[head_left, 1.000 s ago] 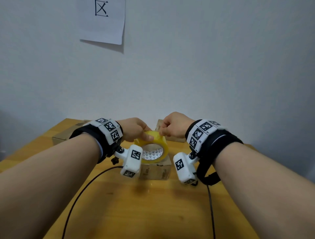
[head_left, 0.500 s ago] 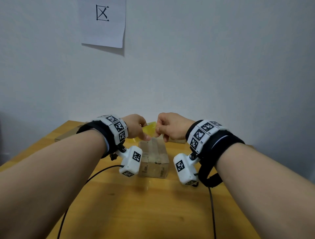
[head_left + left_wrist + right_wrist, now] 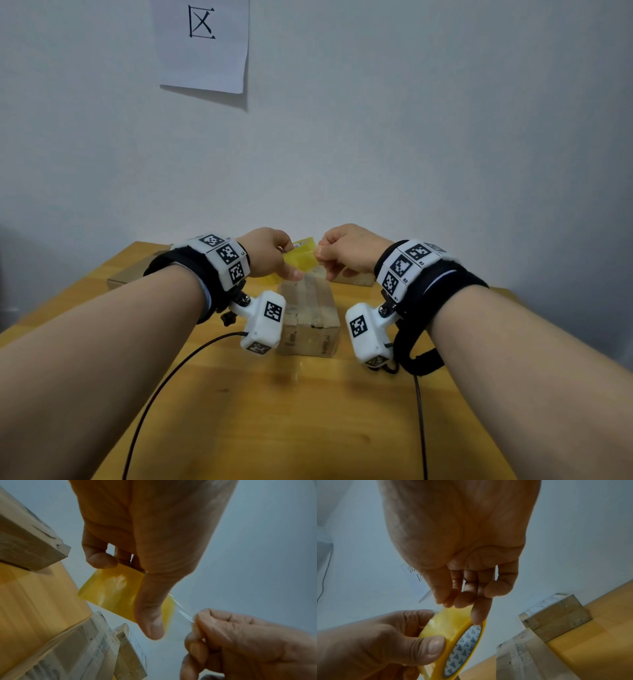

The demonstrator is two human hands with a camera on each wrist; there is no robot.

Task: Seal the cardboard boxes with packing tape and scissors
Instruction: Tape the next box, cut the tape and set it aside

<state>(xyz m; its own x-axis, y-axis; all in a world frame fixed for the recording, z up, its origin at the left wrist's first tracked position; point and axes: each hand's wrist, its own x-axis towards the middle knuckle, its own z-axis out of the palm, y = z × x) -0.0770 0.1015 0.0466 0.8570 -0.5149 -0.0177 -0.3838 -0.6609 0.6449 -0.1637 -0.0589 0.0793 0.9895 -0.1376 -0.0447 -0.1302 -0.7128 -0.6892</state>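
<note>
1. Two hands are up over the desk [image 3: 308, 411], both working one tape roll [image 3: 301, 257] above the far end of the centre box [image 3: 308, 308].
2. Far left: a flat cardboard box [image 3: 133, 274] lies on the desk, untouched, well apart from the hands.
3. Left hand [image 3: 267, 253] is clamped on the roll: thumb across the outer yellow face, the other fingers curled round the far side. The roll looks light and rigid with a cardboard core [image 3: 465, 646], so the rim is the place to hold it. The glossy face will likely slip under a loose grip.
4. Tape roll sits tilted in the air, clear of every box.
5. Loose tape end [image 3: 181, 609] is a thin clear film, pinched between thumb and fingertips of the right hand [image 3: 349, 250]. It is floppy and sticky, so it will probably fold on itself if it goes slack. Best kept taut and held only at the very tip.
6. Centre box is closed, stiff, with glossy strips already along its top. It should stay put under light pressing.
7. Right rear: another box [image 3: 352, 279] behind the right hand, mostly hidden.
8. Scissors are not in view.
</note>
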